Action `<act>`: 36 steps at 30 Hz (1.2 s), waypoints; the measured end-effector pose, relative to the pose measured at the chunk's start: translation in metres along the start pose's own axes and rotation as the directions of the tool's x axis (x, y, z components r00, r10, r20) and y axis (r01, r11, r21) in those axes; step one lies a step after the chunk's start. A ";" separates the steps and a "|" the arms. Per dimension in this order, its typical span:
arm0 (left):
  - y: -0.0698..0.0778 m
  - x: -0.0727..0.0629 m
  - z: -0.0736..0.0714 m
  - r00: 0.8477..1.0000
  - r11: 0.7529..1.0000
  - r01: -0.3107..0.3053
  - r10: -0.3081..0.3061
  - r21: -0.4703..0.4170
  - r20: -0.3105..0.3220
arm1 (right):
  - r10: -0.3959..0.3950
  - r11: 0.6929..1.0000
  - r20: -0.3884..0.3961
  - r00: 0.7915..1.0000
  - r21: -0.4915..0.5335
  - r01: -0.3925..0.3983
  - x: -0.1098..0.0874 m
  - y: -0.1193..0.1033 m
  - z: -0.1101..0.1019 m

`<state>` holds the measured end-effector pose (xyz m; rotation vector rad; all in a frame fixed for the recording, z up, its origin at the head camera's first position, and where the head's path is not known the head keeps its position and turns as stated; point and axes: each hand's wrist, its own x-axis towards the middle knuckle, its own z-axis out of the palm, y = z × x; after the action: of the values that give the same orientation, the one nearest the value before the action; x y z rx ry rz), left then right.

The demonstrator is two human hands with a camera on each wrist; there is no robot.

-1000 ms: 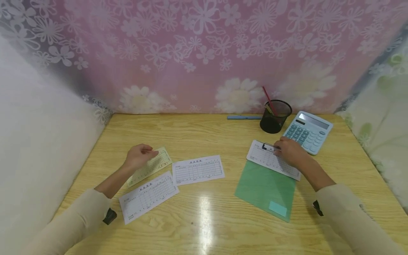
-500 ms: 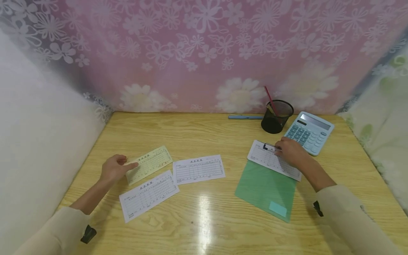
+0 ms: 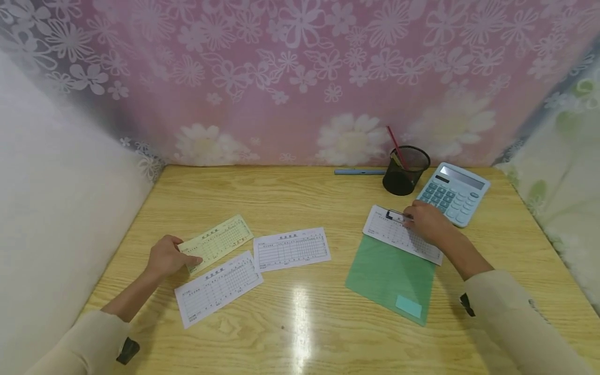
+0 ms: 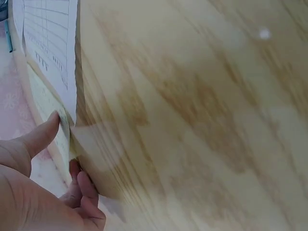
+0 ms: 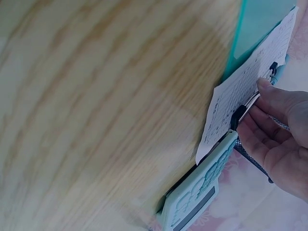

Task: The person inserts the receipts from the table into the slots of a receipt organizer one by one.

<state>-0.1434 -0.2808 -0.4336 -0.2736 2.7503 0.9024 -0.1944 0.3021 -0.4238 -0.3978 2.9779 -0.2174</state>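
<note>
At the left, my left hand [image 3: 165,258] pinches the near-left end of a yellow receipt slip [image 3: 219,240]. In the left wrist view the thumb [image 4: 47,132] lies on top of the slip and the curled fingers are at its edge. My right hand [image 3: 427,223] pinches the wire clip [image 3: 388,214] with black ends at the top of a green see-through clipboard [image 3: 386,276]. A white form [image 3: 386,233] lies across the clipboard's upper part, under the clip. Thumb and fingers meet at the wire in the right wrist view.
Two white forms, one [image 3: 219,289] in front of the yellow slip and another [image 3: 291,250] right of it, lie on the wooden table [image 3: 253,333]. A blue calculator [image 3: 461,190], a black mesh pen cup [image 3: 402,179] and a blue pen [image 3: 358,172] are at the back right.
My left hand has moved left from over the yellow slip to its left end and now pinches it. The right hand stays at the clip.
</note>
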 end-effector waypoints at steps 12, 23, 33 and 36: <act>-0.004 0.004 0.004 0.997 0.996 0.019 -0.025 -0.082 -0.073 | -0.003 1.000 0.003 1.000 -0.004 0.003 0.000 0.000 -0.001; -0.006 0.007 -0.002 0.999 0.975 0.050 -0.052 -0.216 -0.006 | -0.018 1.000 -0.017 1.000 -0.009 0.018 0.000 0.001 0.001; -0.012 0.009 -0.003 0.988 0.876 0.103 -0.036 -0.470 0.150 | -0.018 1.000 -0.017 1.000 -0.014 0.018 -0.001 0.001 0.001; -0.011 0.010 -0.004 0.985 0.855 0.113 -0.029 -0.506 0.171 | -0.016 1.000 -0.020 1.000 -0.013 0.016 -0.002 0.000 0.000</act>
<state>-0.1508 -0.2926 -0.4395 -0.3727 2.2887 1.5592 -0.1928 0.3028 -0.4241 -0.4236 2.9979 -0.2052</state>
